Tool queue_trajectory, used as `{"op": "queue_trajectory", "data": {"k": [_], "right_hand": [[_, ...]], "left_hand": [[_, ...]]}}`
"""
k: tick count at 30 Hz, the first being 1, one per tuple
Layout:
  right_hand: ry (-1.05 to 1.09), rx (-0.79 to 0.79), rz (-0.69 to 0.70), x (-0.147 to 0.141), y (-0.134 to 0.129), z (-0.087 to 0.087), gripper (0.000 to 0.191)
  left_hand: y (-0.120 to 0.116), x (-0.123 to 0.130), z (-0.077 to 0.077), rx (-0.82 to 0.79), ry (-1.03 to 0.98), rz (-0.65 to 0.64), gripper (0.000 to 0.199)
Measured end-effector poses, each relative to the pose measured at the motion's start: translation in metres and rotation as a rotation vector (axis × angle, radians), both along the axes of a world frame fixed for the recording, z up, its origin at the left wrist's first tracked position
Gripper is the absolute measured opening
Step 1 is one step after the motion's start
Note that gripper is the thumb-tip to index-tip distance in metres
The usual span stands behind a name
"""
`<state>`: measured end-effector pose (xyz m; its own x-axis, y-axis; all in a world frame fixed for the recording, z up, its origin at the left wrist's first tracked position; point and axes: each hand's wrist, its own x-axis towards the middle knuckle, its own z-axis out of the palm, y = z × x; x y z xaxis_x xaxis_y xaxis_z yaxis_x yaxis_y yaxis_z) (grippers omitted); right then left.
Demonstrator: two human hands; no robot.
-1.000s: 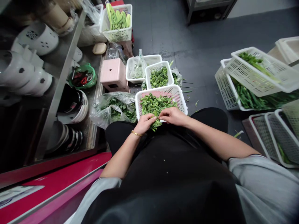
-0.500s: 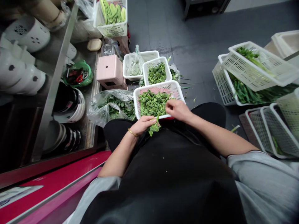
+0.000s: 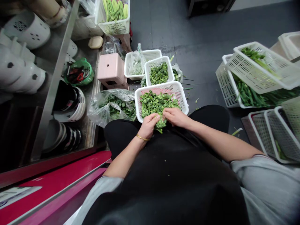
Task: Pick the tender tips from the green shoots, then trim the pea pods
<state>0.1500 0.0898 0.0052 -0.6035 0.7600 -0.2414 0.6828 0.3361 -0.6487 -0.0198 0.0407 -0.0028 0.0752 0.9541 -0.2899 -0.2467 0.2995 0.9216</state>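
My left hand (image 3: 148, 125), with a gold bracelet at its wrist, is closed around a sprig of broccolini (image 3: 160, 125), its florets hanging down over my lap. My right hand (image 3: 176, 117) meets it from the right, fingertips pinched at the sprig's upper end; the exact spot of the pinch is partly hidden. Both hands are over the near edge of a white plastic basket (image 3: 185, 101) between my knees. A heap of broccolini (image 3: 154, 103) fills much of that basket.
Behind stands a smaller basket (image 3: 147, 75) of the same greens. A plastic bag of leaves (image 3: 98, 109) and a pink stool (image 3: 110, 67) are on the left, beside a metal shelf (image 3: 55, 78). Stacked baskets (image 3: 255, 72) with green stalks stand at right.
My right hand has moved left and down from the basket to the sprig. My left hand has shifted slightly right with the sprig, and the two hands now meet.
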Motion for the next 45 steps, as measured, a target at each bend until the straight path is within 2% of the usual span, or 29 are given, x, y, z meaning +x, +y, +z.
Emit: {"op": "queue_trajectory", "data": {"k": [1,3,5,7,9,10,12,15,18,20,21,23,26,30,32,35,37,41,45], "right_hand": [[0.057,-0.152,0.017,0.010,0.000,-0.004,0.035],[0.099,-0.358,0.162,0.032,0.001,-0.010,0.029],[0.030,-0.341,0.314,0.048,0.006,-0.010,0.014],[-0.083,-0.156,0.356,0.047,0.020,-0.005,0.025],[-0.166,0.076,0.299,0.024,0.043,0.000,0.023],[-0.192,0.211,0.224,0.006,0.057,0.000,0.020],[-0.194,0.344,0.200,-0.035,0.086,-0.007,0.028],[-0.204,0.348,0.280,-0.085,0.123,-0.031,0.034],[-0.215,0.310,0.275,-0.098,0.139,-0.046,0.027],[-0.105,0.231,0.163,-0.087,0.135,-0.043,0.015],[-0.013,0.131,0.100,-0.079,0.129,-0.037,0.009],[0.207,-0.189,0.001,-0.060,0.110,-0.024,0.011],[0.451,-0.665,-0.109,-0.038,0.074,-0.008,0.023],[0.511,-0.917,-0.193,-0.023,0.038,-0.006,0.033],[0.509,-0.988,-0.204,-0.018,0.028,-0.007,0.033],[0.505,-1.046,-0.199,-0.012,0.020,-0.005,0.032],[0.474,-1.030,-0.184,-0.009,0.016,-0.002,0.030],[0.362,-0.749,-0.110,-0.005,0.005,0.000,0.023],[0.426,-0.477,-0.033,-0.007,-0.010,-0.007,0.022]], "left_hand": [[0.002,-0.006,0.003,0.015,-0.054,0.083,0.033],[0.009,-0.028,0.010,0.024,-0.155,0.215,0.032],[0.019,-0.054,0.014,-0.006,-0.210,0.281,0.029],[0.027,-0.073,0.013,-0.064,-0.248,0.291,0.026],[0.034,-0.078,0.008,-0.106,-0.271,0.279,0.026],[0.037,-0.076,0.004,-0.120,-0.272,0.266,0.026],[0.042,-0.068,-0.002,-0.143,-0.260,0.234,0.025],[0.046,-0.062,-0.009,-0.160,-0.218,0.199,0.023],[0.047,-0.068,-0.012,-0.128,-0.154,0.204,0.022],[0.048,-0.071,-0.014,-0.095,-0.090,0.215,0.032],[0.049,-0.070,-0.015,-0.079,-0.044,0.215,0.036],[0.050,-0.064,-0.016,-0.027,0.084,0.175,0.035],[0.052,-0.049,-0.013,0.089,0.310,-0.001,0.029],[0.046,-0.039,-0.003,0.185,0.480,-0.308,0.027],[0.040,-0.038,0.001,0.223,0.525,-0.402,0.026],[0.029,-0.034,0.003,0.313,0.582,-0.434,0.024],[0.020,-0.027,0.002,0.372,0.656,-0.432,0.021],[0.004,-0.015,0.000,0.403,0.808,-0.405,0.014],[0.000,-0.012,0.001,0.320,0.740,-0.287,0.012]]}}
